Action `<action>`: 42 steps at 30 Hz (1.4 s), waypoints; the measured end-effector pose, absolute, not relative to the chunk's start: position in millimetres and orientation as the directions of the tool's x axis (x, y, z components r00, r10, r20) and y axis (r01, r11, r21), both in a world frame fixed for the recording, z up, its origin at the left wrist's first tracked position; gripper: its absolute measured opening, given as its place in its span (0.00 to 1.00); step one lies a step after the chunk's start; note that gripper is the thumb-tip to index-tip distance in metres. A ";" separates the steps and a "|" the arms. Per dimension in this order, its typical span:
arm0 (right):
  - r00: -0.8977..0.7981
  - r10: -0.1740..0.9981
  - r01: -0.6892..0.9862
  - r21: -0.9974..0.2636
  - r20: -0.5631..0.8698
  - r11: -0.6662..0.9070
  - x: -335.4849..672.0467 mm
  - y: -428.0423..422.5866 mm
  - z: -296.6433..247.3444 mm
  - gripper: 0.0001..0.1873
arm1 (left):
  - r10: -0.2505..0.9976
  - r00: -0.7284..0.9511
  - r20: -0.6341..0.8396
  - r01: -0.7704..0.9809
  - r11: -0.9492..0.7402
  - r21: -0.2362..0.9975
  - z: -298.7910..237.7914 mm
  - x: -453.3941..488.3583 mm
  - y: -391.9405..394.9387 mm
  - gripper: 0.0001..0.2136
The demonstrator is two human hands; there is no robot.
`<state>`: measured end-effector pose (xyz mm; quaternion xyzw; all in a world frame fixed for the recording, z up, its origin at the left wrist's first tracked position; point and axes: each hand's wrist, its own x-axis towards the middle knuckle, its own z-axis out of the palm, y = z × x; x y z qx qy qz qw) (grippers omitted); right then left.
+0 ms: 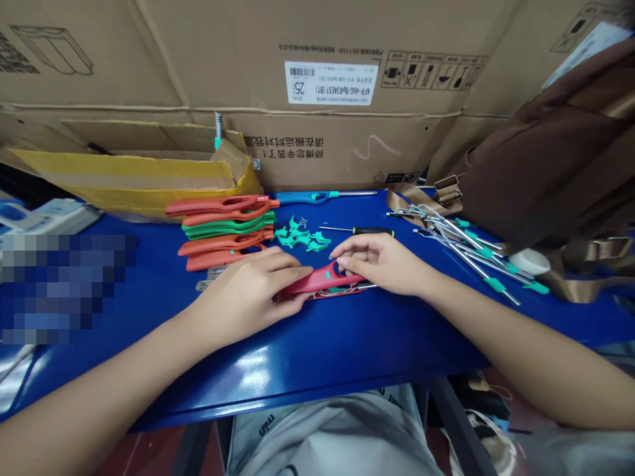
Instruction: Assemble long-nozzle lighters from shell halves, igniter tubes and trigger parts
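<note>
Grip: left hand (pixel 245 297) and right hand (pixel 380 264) closed on a red plastic lighter shell (pixel 317 282), apparently
Place: shell low over the blue bench (pixel 317 360)
Beyond: stacked red and green shells (pixel 225 231), black-handled screwdriver (pixel 370 231)

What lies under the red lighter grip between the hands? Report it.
Under the red lighter grip, touched by the left hand and right hand, a second red plastic piece shows, with a teal part and a metal rod. The grip covers whatever else lies there.
</note>
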<state>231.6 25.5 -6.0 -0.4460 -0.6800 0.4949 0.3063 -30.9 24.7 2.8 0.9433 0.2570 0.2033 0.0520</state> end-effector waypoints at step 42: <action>-0.729 0.667 0.607 -0.304 0.156 0.734 235.5 20.5 -12.4 0.18 | 0.635 0.773 -0.020 0.626 -0.757 0.188 18.9 -35.1 24.2 0.09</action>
